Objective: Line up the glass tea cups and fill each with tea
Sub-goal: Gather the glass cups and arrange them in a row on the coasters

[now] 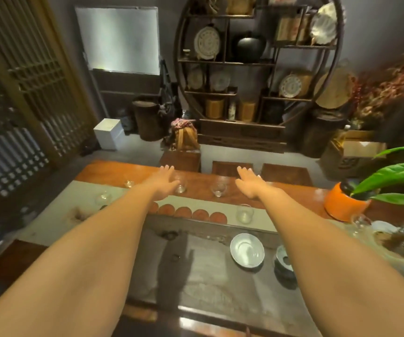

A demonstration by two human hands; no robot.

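Both my arms stretch out over the wooden tea table (113,172). My left hand (163,182) is open, its fingers spread just left of a small glass tea cup (181,184), holding nothing. My right hand (248,182) is open too, to the right of another glass cup (218,189) and apart from it. Two more glass cups stand further left, one (129,183) on the wood and one (103,198) on the pale runner (81,190). A taller glass pitcher (244,213) stands on the runner below my right hand.
A row of round red coasters (191,213) lies on the runner. On the dark tea tray (203,271) sit a white bowl (246,249) and a lidded cup (284,260). An orange plant pot (344,204) and a glass jug (360,223) stand at right. Stools line the far edge.
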